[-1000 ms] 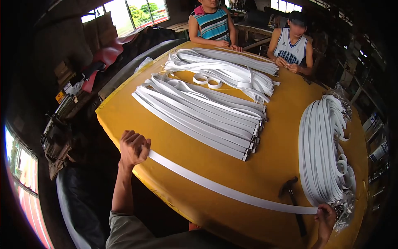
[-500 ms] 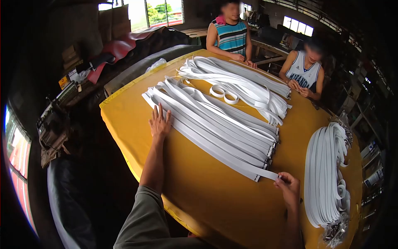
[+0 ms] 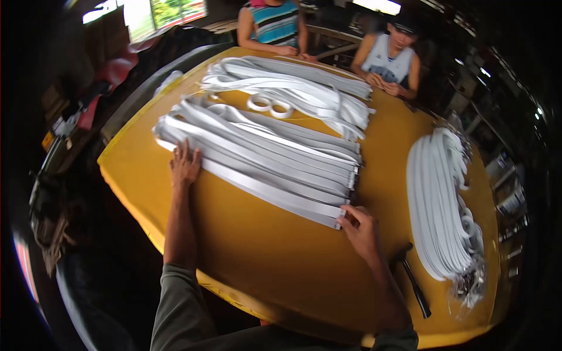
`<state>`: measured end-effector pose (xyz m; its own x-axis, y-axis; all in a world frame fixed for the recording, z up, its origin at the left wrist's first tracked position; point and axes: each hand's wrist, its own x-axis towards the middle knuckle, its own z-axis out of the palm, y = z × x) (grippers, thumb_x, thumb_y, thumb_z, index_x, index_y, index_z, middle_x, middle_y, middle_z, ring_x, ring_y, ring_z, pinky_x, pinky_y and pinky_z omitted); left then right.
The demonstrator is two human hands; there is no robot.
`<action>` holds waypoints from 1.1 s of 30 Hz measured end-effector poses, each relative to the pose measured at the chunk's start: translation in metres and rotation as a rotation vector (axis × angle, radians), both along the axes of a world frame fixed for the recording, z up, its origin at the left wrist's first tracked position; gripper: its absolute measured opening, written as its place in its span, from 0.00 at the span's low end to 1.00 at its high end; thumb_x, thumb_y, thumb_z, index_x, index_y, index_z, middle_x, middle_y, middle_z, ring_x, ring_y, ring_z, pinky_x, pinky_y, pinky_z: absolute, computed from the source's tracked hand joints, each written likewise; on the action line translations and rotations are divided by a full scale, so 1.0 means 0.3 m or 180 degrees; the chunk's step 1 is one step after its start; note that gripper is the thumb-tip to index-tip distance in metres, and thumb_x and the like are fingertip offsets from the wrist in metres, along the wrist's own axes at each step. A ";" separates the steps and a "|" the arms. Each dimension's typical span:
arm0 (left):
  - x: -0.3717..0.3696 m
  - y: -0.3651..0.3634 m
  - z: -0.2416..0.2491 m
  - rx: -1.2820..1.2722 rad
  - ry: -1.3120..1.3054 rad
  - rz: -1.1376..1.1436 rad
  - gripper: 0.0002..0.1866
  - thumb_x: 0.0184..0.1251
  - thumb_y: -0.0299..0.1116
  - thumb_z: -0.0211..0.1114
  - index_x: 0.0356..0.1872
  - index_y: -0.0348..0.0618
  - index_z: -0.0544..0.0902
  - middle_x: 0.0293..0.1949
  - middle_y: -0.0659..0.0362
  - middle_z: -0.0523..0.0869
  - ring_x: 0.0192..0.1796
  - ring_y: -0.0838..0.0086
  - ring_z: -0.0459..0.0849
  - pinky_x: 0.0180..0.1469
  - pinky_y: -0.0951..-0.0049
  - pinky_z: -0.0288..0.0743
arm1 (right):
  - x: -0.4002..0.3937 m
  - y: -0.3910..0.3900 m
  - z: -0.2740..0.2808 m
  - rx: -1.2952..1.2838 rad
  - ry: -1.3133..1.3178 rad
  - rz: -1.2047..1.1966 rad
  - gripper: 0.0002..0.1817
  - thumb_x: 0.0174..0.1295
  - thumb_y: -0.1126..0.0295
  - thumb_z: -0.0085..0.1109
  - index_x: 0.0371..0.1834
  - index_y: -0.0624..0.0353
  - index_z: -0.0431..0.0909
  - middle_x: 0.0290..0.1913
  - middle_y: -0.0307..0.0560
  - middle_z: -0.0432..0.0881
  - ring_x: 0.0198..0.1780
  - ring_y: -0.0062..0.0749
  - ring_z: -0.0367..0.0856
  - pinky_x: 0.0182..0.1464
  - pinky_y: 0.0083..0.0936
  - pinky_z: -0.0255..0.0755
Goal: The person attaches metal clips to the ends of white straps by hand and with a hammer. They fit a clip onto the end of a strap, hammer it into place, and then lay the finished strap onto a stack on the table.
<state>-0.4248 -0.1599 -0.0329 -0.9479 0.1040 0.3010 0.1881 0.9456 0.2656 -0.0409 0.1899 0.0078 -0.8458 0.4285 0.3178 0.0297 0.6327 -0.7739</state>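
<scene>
Long white straps [image 3: 263, 158] lie side by side in a stack on the yellow table [image 3: 257, 251], with metal ends at their right side. My left hand [image 3: 185, 166] rests with fingers spread on the near-left edge of the stack. At the near-right corner my right hand [image 3: 359, 228] pinches the end of the nearest white strap, close to the other strap ends. Just beyond the stack are two small rolled white straps [image 3: 270, 106].
Another white bundle [image 3: 293, 88] lies at the back, and a looped bundle [image 3: 436, 205] with clear plastic at the right. A black hammer [image 3: 414, 284] lies near my right forearm. Two people [image 3: 275, 26] [image 3: 389, 58] are at the far edge.
My right hand has brought the strap end in against the stack's corner; before, it held it out to the right. The view has shifted, and the hammer now shows.
</scene>
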 end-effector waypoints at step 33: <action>0.987 0.983 0.299 0.0838 0.0822 -0.4920 0.27 0.73 0.31 0.58 0.71 0.36 0.68 0.69 0.42 0.73 0.69 0.47 0.73 0.70 0.56 0.67 | 0.595 0.284 -0.026 0.2406 -0.0743 -0.2111 0.12 0.48 0.76 0.66 0.38 0.58 0.85 0.42 0.44 0.83 0.49 0.40 0.84 0.49 0.34 0.81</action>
